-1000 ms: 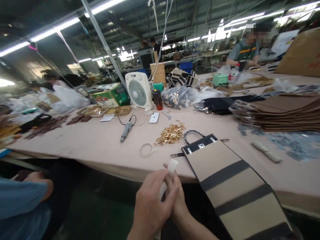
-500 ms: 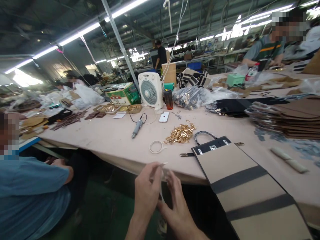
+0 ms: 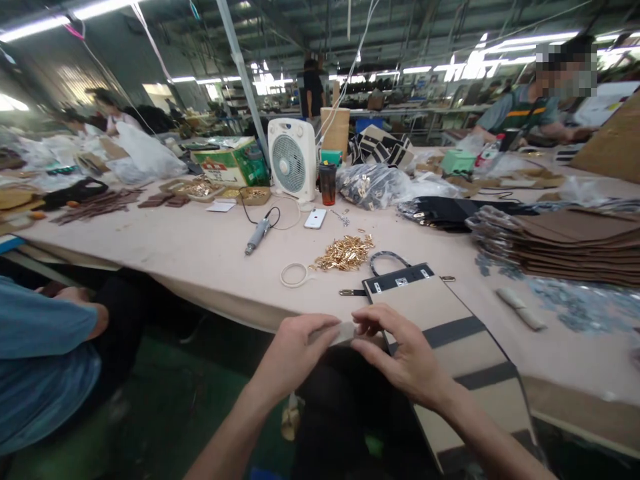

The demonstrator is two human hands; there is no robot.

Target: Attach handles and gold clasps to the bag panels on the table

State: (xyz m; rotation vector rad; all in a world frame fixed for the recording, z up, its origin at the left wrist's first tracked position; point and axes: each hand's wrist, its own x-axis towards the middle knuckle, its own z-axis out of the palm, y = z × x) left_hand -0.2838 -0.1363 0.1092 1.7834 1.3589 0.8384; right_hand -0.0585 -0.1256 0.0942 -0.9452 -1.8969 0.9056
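Whitish strip (image 3: 345, 333) ran crosswise before us, near the counter (image 3: 200, 257) edge.
Our left hand (image 3: 295, 345) pinched its left end; our right hand (image 3: 407, 350) curved beside the other, its hold unclear to us.

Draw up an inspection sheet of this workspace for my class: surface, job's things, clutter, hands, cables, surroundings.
Surface: pinkish table, crowded towards the back.
Job's things: whitish strip between the hands; striped panel reaching over the near edge.
Clutter: heap of gold-coloured pieces, pale ring, phone, fan, cup.
Hands: left hand pinches the strip; right hand is at its other end, contact unclear.
Cables: dark cable at the grey tool; white cords hanging behind.
Surroundings: person in blue at left; person in green at far right.
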